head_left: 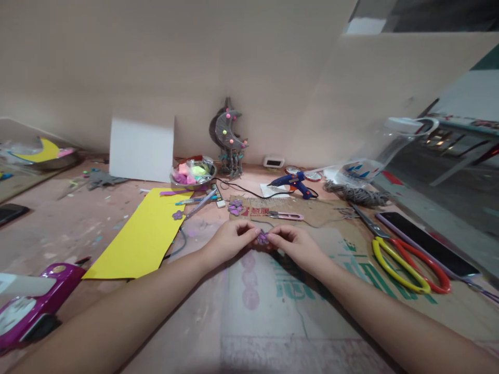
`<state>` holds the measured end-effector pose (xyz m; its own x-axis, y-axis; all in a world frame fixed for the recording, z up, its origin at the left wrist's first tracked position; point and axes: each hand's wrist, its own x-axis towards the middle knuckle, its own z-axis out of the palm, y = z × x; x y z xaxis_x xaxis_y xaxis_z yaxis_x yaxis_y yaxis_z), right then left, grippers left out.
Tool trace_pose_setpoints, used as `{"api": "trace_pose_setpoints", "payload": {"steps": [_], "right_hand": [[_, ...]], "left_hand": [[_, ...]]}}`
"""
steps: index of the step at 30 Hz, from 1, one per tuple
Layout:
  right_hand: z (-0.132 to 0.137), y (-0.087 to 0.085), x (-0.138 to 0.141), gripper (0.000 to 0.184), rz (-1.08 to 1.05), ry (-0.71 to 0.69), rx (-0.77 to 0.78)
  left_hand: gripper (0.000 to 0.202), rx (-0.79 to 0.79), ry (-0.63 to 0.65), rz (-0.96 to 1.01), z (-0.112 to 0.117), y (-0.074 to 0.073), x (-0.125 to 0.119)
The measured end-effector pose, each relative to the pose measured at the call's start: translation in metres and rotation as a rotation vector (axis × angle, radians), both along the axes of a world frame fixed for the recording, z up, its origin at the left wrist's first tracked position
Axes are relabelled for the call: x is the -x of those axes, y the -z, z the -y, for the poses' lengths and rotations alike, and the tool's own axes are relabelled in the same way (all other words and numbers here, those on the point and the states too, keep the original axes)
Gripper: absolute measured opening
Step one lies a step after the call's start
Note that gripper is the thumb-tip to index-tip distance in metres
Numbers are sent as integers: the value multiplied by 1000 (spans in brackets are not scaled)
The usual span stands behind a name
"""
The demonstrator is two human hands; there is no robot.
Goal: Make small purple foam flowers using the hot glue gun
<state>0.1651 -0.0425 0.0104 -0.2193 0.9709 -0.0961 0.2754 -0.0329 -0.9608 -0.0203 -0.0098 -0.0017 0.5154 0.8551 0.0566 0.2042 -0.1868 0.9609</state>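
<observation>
Between my fingertips is a small purple flower-shaped piece (262,238) with a grey edge, pinched from both sides above the cardboard. My left hand (234,239) closes thumb and fingers on its left side. On its right side my right hand (293,243) grips it the same way. Just beyond my left hand a larger purple and grey flower (236,206) lies on the cardboard. A pair of thread snips (286,215) rests beyond my fingers. Another small purple flower (178,214) lies on the yellow sheet (136,236) to the left.
A blue glue gun (290,182) stands at the back. Red-and-yellow-handled scissors (401,265) and a phone (427,243) lie right, near grey yarn (356,193). A metal bowl (195,183) holds colourful clay. A grey moon ornament (228,132) leans by the wall; a magenta power strip (42,296) lies left.
</observation>
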Motion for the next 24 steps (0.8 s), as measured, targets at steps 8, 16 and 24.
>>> {"api": "trace_pose_setpoints", "payload": {"steps": [8, 16, 24], "right_hand": [[2, 4, -2, 21, 12, 4, -66], [5, 2, 2, 17, 201, 61, -200], [4, 6, 0, 26, 154, 51, -173]], "left_hand": [[23, -19, 2, -57, 5, -9, -1], [20, -77, 4, -110, 7, -8, -3], [20, -82, 13, -84, 8, -11, -3]]}}
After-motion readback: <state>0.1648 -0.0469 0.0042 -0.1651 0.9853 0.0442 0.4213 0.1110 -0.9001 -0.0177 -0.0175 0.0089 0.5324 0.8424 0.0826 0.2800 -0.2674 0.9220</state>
